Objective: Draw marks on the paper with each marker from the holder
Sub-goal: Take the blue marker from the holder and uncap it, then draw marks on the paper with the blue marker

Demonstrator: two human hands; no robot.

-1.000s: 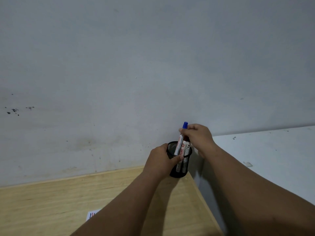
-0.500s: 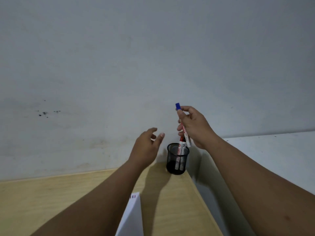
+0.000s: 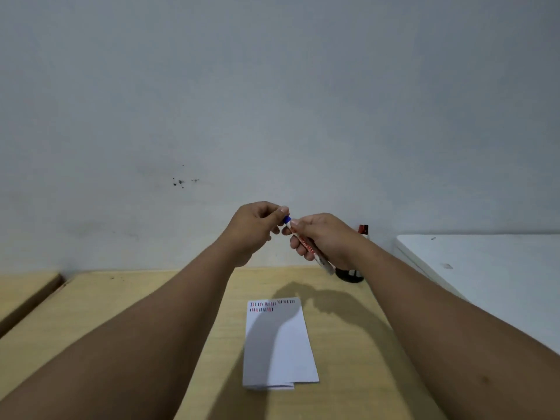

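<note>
The right hand holds the marker in a closed fist, fingers wrapped round the barrel. The marker's long axis runs on a slant, its blue cap up and toward the left, its tail down and toward the right, poking out below the palm. The left hand is level with the cap and touching it, thumb and forefinger pinched on the blue end, the other fingers curled in. The cap lies straight along the barrel's line from the left hand, so the coming pull looks to be outward along that slant, the hands drawing apart. Both hands are raised well above the table, forearms reaching forward and converging.

The paper lies flat below them near the middle of the table, its long side running toward the far edge, with short rows of red, blue and dark marks along its far end. The holder stands at the far right corner, mostly hidden behind the right wrist; a red-capped marker shows above it.
</note>
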